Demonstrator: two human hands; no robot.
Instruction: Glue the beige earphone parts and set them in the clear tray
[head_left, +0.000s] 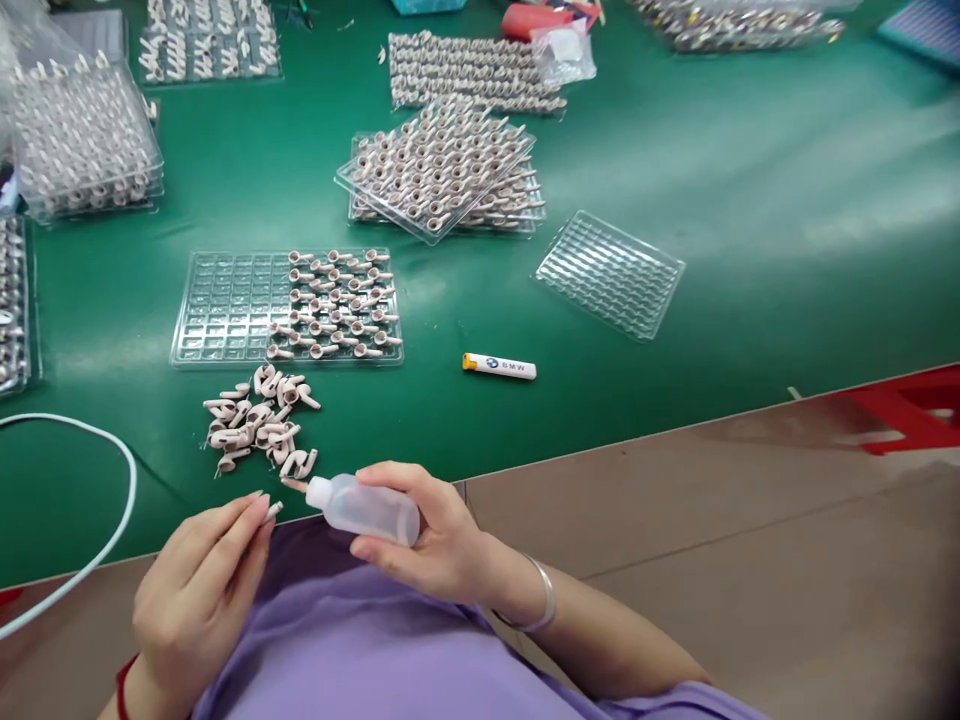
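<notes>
My right hand (435,540) grips a small translucent squeeze bottle (367,508) with its nozzle pointing left. My left hand (199,590) pinches one small pale earpiece part (273,510) at its fingertips, right by the nozzle tip. Just beyond my hands lies a loose pile of the same pale parts (259,420) on the green table. Behind the pile sits a clear plastic tray (225,310) whose right half is filled with parts in rows.
A white lighter (499,366) lies right of the tray. An unfilled clear tray (609,273) sits farther right. Stacked filled trays (439,165) stand behind, more at far left (79,140). A white cable (112,450) loops at left. The table's edge runs past a red stool (911,405).
</notes>
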